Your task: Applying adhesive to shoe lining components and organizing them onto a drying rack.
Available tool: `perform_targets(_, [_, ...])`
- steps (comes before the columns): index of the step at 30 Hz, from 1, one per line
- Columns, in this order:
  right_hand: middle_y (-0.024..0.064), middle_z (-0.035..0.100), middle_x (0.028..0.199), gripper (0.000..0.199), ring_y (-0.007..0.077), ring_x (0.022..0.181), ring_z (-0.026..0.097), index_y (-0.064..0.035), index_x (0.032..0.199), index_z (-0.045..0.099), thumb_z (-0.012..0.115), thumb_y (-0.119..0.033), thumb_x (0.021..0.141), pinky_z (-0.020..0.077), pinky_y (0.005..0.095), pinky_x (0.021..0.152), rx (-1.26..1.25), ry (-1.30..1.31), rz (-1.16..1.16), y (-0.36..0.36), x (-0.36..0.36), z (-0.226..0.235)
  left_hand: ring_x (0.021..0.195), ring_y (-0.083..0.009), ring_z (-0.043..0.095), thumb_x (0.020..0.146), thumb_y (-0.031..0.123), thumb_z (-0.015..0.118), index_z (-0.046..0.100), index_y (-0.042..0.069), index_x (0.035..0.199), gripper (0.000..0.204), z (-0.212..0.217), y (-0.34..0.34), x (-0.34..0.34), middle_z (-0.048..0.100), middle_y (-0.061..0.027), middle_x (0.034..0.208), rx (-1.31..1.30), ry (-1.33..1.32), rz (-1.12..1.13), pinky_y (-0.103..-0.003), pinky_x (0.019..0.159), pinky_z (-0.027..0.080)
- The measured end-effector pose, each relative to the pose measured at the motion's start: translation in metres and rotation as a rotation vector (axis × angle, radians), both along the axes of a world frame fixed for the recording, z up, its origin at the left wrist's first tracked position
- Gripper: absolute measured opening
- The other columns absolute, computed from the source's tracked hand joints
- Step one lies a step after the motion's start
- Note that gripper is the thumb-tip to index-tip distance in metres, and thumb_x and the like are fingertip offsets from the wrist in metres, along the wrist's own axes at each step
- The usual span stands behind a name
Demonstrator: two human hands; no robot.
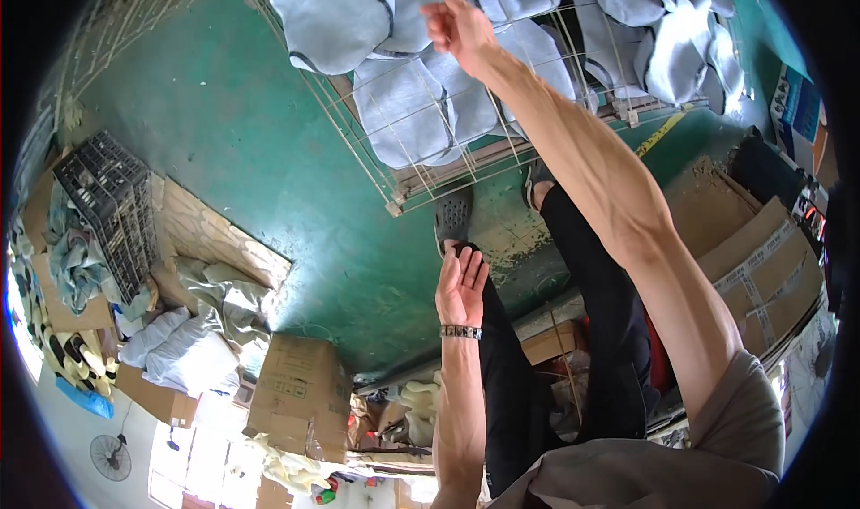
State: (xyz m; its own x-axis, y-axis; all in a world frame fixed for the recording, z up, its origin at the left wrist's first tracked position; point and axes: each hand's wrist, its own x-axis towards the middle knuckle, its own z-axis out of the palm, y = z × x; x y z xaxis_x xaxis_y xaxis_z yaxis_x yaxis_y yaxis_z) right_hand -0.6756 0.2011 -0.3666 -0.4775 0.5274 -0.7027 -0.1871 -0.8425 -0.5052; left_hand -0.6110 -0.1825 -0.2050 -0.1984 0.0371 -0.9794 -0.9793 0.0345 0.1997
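Observation:
Light grey padded fabric pieces with dark edging [331,21] are heaped in a wire mesh cage [394,207] at the top of the view. My right hand [461,36] reaches far forward over this heap, fingers loosely bent and pointing left. Nothing shows in its grasp, and I cannot tell whether the fingertips touch the fabric. Nearer to me, my left hand [461,285] is raised with the palm up, its fingers stretched out and holding nothing. A dark-and-light banded bracelet or watch strap [460,332] circles that wrist.
Green floor [242,133] lies left of the cage. A black plastic crate [112,209] stands at far left, above bundled cloth [193,352]. A cardboard box [300,397] is at lower left, with flattened cartons [761,276] at right. My shoe [454,218] is beside the cage's near edge.

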Motion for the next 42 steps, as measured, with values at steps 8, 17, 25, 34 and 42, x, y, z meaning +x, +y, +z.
perform_targets(8, [0.0005,0.051,0.052,0.048,0.0109,0.041,0.044,-0.0122,0.071,0.060,0.051,-0.050,0.099,0.0312,0.0278,0.041,0.068,-0.518,0.214,-0.154,0.291,0.146,0.125,-0.0309,0.059,0.101,0.021,0.059,0.048,0.006,0.143,0.046,0.104,0.099,0.009,0.062,-0.0140,0.133,0.451,-0.049,-0.278,-0.049,0.110,0.047])
perform_targets(17, [-0.0008,0.061,0.071,0.027,0.0095,0.054,0.057,-0.0074,0.096,0.067,0.061,-0.033,0.095,0.0468,0.0268,0.044,-0.323,-0.782,-0.429,-0.455,0.473,0.419,0.119,-0.0297,0.063,0.101,0.019,0.059,0.051,0.005,0.142,0.044,0.288,0.096,-0.015,0.066,-0.0140,0.128,0.784,-0.133,-0.747,-0.050,0.107,0.049])
perform_targets(25, [0.0056,0.068,0.082,0.032,0.0113,0.063,0.061,-0.0030,0.103,0.069,0.062,-0.033,0.095,0.0517,0.0273,0.049,-0.270,-0.684,-0.762,-0.676,0.458,0.503,0.125,-0.0301,0.057,0.102,0.026,0.055,0.040,0.003,0.149,0.054,0.414,0.063,0.064,0.060,-0.0152,0.135,0.845,-0.081,-1.413,-0.049,0.107,0.047])
perform_targets(34, [0.0050,0.065,0.082,0.034,0.0145,0.064,0.064,-0.0054,0.114,0.062,0.060,-0.034,0.098,0.0557,0.0347,0.052,-0.489,-0.692,-2.015,-0.915,0.452,0.575,0.136,-0.0372,0.049,0.101,0.021,0.057,0.040,-0.005,0.147,0.055,0.538,-0.201,0.396,0.051,-0.0225,0.145,1.195,-0.940,-2.275,-0.052,0.112,0.041])
perform_targets(42, [0.0110,0.064,0.100,0.041,0.0216,0.081,0.065,-0.0045,0.117,0.058,0.066,-0.038,0.095,0.0596,0.0389,0.064,-0.624,-0.071,-3.022,-1.153,0.517,0.541,0.123,-0.0269,0.057,0.099,0.023,0.064,0.043,0.004,0.148,0.056,0.474,-0.512,0.623,0.059,-0.0113,0.134,0.923,-0.889,-2.706,-0.046,0.103,0.049])
